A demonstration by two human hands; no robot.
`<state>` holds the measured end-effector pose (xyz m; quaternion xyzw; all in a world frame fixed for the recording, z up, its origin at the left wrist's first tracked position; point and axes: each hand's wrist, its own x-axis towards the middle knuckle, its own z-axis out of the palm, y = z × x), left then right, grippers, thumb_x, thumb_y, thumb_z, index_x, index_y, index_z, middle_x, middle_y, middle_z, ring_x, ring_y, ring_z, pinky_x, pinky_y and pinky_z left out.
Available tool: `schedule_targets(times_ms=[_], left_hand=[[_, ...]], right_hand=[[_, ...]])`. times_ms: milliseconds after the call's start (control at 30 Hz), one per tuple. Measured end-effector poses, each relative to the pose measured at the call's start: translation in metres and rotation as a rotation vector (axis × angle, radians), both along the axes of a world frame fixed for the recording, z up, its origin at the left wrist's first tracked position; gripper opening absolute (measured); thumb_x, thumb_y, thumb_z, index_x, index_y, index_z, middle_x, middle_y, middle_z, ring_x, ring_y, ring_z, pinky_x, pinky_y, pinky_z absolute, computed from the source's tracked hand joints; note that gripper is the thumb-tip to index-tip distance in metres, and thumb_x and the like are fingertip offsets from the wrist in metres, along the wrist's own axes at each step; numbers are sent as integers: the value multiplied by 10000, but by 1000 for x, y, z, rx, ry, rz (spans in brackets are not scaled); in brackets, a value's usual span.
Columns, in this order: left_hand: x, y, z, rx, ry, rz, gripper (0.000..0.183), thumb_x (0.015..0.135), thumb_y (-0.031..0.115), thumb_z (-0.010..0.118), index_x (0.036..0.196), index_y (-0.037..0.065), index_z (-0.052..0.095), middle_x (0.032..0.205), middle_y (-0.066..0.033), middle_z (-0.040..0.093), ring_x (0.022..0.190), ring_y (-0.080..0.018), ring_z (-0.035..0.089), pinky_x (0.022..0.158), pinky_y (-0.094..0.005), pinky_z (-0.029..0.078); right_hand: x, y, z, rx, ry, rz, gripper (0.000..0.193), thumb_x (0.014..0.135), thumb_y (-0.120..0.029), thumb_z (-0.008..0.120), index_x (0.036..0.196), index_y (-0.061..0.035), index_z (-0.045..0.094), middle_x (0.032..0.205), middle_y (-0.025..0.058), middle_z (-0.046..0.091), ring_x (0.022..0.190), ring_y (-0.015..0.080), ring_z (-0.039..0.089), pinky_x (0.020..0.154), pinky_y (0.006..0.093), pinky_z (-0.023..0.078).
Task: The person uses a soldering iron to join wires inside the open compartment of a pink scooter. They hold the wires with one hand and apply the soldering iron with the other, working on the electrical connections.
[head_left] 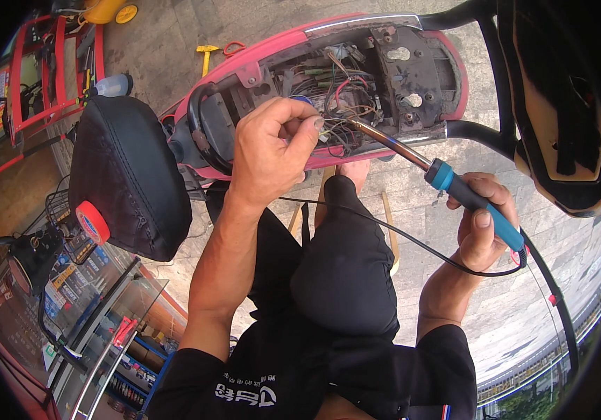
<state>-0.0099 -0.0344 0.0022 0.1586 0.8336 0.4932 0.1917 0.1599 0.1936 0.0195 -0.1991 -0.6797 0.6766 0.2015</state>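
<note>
My right hand (pixel 482 220) is wrapped round the blue and black handle of a soldering iron (pixel 447 178). The iron's metal shaft points up and left, its tip among the wires (pixel 346 91) in the open body of a red scooter (pixel 241 66). Close to that tip, my left hand (pixel 272 143) is closed in a pinch on a thin wire; whether it is solder or scooter wiring, I cannot tell. Part of a blue round thing (pixel 302 99) shows behind my left knuckles. From the handle's end, a black cord loops across my right wrist.
Left of my left arm is a black padded seat (pixel 129 175) with a red tape roll (pixel 93 222) against it. A yellow hammer (pixel 207 59) lies on the paving beyond the scooter. A black frame (pixel 496 77) borders the right side. A glass-topped case (pixel 115 315) stands lower left.
</note>
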Motion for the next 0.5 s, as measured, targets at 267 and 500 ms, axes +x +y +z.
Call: schedule_targets(times_ms=[267, 500], left_hand=[[-1, 0, 0, 3, -41, 22, 82, 893, 37, 705, 932, -31, 681, 778, 9, 621, 658, -28, 521, 588, -199, 434], [-1, 4, -1, 23, -22, 43, 76, 844, 29, 710, 882, -28, 678, 754, -50, 635, 627, -88, 577, 562, -243, 459]], right_hand=[[-2, 0, -1, 20, -17, -20, 468, 896, -412, 676, 960, 49, 624, 885, 179, 640, 694, 193, 619, 645, 302, 511], [-2, 1, -1, 24, -5, -13, 464, 897, -408, 676, 955, 50, 627, 878, 180, 639, 686, 193, 622, 642, 302, 512]])
